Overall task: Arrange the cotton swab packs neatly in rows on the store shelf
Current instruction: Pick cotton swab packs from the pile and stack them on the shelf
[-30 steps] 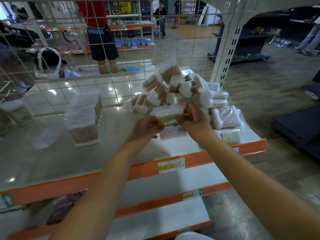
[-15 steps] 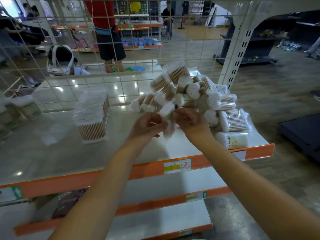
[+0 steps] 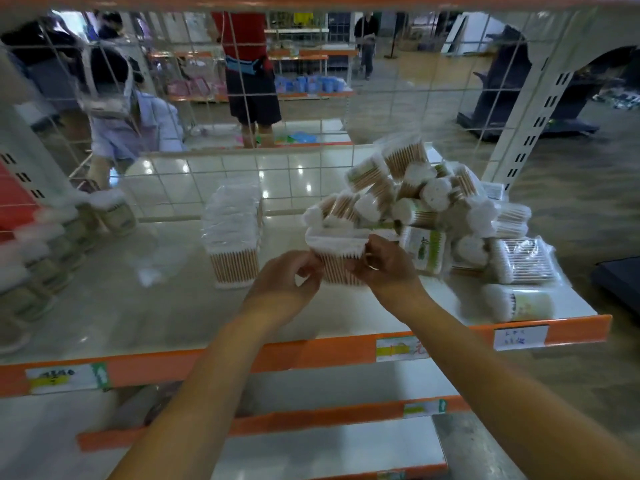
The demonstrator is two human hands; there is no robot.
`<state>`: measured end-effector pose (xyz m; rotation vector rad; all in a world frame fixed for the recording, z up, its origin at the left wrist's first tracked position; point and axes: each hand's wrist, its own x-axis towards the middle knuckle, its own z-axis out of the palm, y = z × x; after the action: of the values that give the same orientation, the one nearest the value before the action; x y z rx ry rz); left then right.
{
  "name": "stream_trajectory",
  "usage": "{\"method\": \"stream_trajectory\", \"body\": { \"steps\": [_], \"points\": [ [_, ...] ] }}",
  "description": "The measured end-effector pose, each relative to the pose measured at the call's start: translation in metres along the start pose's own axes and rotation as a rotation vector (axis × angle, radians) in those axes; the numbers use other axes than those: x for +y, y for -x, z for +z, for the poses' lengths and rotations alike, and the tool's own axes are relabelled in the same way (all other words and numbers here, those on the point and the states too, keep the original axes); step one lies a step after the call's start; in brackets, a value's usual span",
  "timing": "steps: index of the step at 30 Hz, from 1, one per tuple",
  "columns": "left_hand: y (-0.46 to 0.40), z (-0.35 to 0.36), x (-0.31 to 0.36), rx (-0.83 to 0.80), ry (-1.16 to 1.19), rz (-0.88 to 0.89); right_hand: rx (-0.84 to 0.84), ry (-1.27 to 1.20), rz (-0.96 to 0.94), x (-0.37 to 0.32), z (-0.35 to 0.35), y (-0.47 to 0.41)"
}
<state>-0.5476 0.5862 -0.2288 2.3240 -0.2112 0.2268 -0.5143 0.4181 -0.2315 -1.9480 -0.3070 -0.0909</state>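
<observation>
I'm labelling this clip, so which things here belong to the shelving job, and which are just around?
Part of the job:
- cotton swab pack held in left hand and right hand
- loose pile of packs
- upright row of packs
- shelf

Just around:
- jars at the left
- price labels
- wire mesh back
- people beyond

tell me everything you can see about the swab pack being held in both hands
The held pack is a clear plastic bag of wooden-stick cotton swabs, white tips bunched at its top, sticks pointing down. It stands roughly upright above the shelf, just in front of the loose pile. The left hand and right hand pinch its sides.
</observation>
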Motion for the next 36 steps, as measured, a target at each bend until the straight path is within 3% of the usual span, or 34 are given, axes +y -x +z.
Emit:
{"method": "stream_trajectory", "body": {
  "steps": [11, 20, 26, 36],
  "points": [
    [0.03, -0.066, -0.069, 0.006, -0.234, -0.21, -0.108, -0.054, -0.029, -0.014, 0.08, -0.017],
    [0.035, -0.093, -0.103, 0.042, -0.266, -0.217, -0.082, -0.066, -0.077, -0.027, 0.13, -0.025],
    [0.035, -0.092, -0.11, 0.023, -0.248, -0.248, -0.03, 0.129, -0.094, -0.022, 0.142, -0.026],
    [0.034, -0.087, -0.114, -0.014, -0.21, -0.28, -0.008, 0.234, -0.041, -0.019, 0.146, -0.027]
  ]
}}
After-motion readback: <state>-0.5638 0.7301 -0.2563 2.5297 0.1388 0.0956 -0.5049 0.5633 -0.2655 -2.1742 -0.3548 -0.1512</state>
